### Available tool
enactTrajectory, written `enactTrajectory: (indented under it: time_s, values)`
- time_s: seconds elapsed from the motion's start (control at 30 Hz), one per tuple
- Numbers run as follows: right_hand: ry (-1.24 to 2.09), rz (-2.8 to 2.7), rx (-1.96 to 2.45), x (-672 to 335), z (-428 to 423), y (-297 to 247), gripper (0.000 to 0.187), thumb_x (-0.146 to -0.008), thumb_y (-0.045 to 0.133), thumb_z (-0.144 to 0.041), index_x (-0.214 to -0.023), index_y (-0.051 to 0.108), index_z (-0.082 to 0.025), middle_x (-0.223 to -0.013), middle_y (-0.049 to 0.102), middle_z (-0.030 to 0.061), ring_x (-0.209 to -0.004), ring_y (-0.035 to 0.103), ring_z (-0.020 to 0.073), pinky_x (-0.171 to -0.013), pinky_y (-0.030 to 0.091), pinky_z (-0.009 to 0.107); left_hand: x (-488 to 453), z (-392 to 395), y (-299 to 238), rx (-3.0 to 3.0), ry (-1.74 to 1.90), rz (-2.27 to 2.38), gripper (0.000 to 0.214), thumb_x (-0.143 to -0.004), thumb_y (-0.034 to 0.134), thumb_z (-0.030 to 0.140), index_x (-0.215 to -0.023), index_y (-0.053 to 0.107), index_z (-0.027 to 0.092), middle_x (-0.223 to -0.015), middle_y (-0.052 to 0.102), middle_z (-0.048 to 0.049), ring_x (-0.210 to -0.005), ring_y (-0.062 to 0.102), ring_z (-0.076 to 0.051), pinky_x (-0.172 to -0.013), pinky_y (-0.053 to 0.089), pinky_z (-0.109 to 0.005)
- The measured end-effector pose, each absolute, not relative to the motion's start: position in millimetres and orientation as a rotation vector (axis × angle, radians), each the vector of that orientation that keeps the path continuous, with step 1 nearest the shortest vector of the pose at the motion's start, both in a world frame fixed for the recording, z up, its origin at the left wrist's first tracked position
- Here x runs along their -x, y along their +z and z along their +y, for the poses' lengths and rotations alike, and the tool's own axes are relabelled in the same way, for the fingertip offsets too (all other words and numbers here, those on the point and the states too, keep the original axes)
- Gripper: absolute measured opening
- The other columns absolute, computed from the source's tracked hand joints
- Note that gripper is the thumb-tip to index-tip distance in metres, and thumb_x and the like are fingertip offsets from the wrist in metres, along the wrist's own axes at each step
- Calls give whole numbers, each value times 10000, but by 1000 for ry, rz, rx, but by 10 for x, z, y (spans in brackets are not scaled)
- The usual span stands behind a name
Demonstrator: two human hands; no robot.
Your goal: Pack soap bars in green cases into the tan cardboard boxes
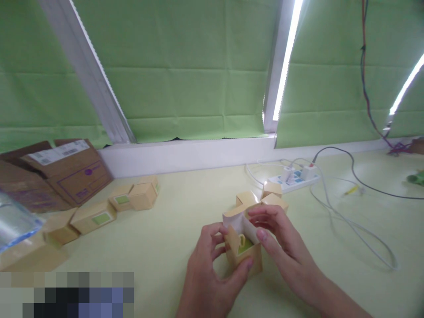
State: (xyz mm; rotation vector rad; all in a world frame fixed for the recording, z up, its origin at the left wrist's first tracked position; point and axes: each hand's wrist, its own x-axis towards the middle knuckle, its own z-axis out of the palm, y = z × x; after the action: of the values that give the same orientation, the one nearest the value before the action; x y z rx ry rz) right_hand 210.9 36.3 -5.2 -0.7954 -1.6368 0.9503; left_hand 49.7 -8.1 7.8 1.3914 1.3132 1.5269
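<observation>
A small tan cardboard box point(247, 260) stands on the table in front of me with its top flaps raised. Inside it I see something green with a pale yellow loop point(243, 240); its kind is unclear. My left hand point(217, 274) grips the box from the left, thumb on the near face and fingers at the far left side. At the right, my right hand point(286, 247) has its fingers bent around a raised flap point(251, 229), the thumb at the flap's edge. Just behind the box are several closed tan boxes point(274, 202), partly hidden by my right hand.
Several tan boxes with green labels point(94, 217) line the left side, near a large brown carton point(74, 176) and a shiny plastic package point(16, 223). A white power strip point(296, 180) with plugs and loose cables point(357, 227) lies at the right. Green blinds point(195, 66) hang behind.
</observation>
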Motion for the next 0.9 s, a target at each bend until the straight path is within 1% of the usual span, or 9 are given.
enactTrajectory:
  time_s: [0.1,0.2,0.3,0.4,0.5,0.67,0.77,0.83,0.9]
  values:
    - [1089,-1655,798,-2099,347,-46,254,-1015,492,-381,-1248,528,-287,-1216,600,75,-1092,610,244,-941,517,373,-469,-60,105,-1245,1516,1276,321,-720,808,253,-967,602,245,-961,730,-35,-897,729,-243,-799,579,-345]
    - [1124,-1702,778,-2101,342,-23,293,-1017,488,-378,-1292,549,-299,-1307,572,77,-1183,576,255,-1007,485,389,-435,-36,118,-1090,1487,1214,290,-757,786,319,-966,607,230,-899,758,-40,-820,736,-225,-696,568,-292]
    - [1174,-1723,749,-2105,336,-10,321,-1014,496,-390,-1323,554,-326,-1380,533,64,-1240,545,258,-1037,462,398,-411,-17,136,-988,1527,1176,277,-746,801,340,-917,619,221,-849,767,-27,-790,738,-206,-675,560,-257]
    - [1342,-1699,793,-2103,319,-22,367,-996,533,-423,-1352,512,-337,-1231,619,72,-1069,631,245,-886,534,378,-400,-11,152,-973,1522,1151,260,-750,802,350,-895,628,223,-858,775,-22,-787,739,-200,-657,556,-241]
    - [1459,-1661,832,-2095,300,-34,395,-964,589,-432,-1332,496,-322,-1050,655,60,-938,656,239,-776,548,360,-392,-5,149,-967,1448,1123,281,-734,820,367,-881,630,222,-824,779,-21,-725,733,-193,-624,558,-244]
    - [1475,-1621,838,-2085,298,-20,311,-940,626,-384,-1228,541,-303,-1116,620,66,-952,636,231,-762,531,341,-392,3,125,-937,1462,1094,287,-725,831,342,-891,636,213,-792,779,-19,-692,723,-168,-615,549,-219]
    - [1517,-1594,843,-2085,312,-41,296,-933,629,-374,-1204,534,-301,-1014,621,43,-899,632,221,-709,522,315,-403,2,114,-932,1431,1092,304,-717,837,337,-886,623,204,-769,770,-22,-678,715,-157,-608,545,-210]
    - [1532,-1580,850,-2085,321,-63,304,-929,628,-371,-1206,524,-300,-979,618,33,-879,635,219,-696,518,308,-409,5,109,-937,1449,1100,333,-713,837,340,-908,606,202,-822,766,-34,-695,718,-159,-622,550,-219]
    - [1521,-1585,861,-2086,322,-73,318,-920,636,-357,-1209,520,-291,-984,612,33,-872,634,214,-703,517,306,-410,13,109,-916,1507,1111,445,-708,839,333,-1036,557,227,-935,757,-42,-746,732,-175,-664,563,-248]
